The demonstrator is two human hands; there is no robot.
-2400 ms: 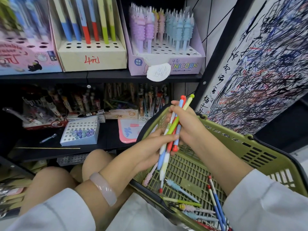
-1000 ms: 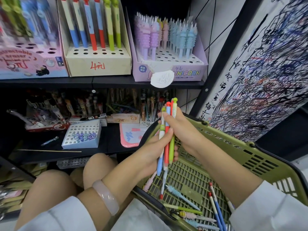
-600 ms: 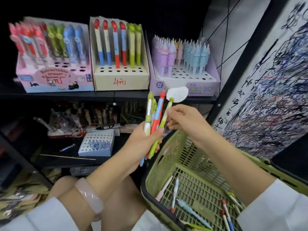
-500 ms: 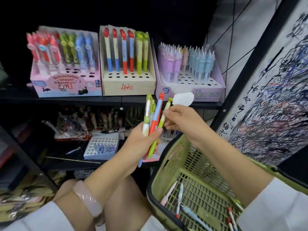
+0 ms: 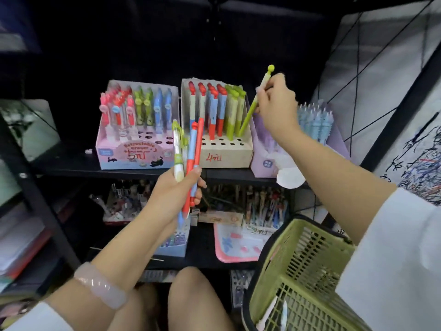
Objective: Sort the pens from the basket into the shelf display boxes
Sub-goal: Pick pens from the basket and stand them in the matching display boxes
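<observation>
While the right hand [image 5: 274, 108] pinches a green pen [image 5: 250, 113], tip at the beige display box [image 5: 226, 154], the left hand [image 5: 174, 189] grips a bundle of pens [image 5: 191, 158], and more lie in the green basket [image 5: 298, 271], so sorting looks early-to-mid; dark black shelf [image 5: 143, 172], scribbled test board [image 5: 420, 149] at right.

A: We see a green pen [image 5: 253, 108] tilted, tip at the beige box [image 5: 226, 154] holes, beside its upright green pens.
B: Yep. Also a red/blue/green pen bunch [image 5: 188, 158] upright; green basket [image 5: 298, 266] bottom right w/ a few pens.
</observation>
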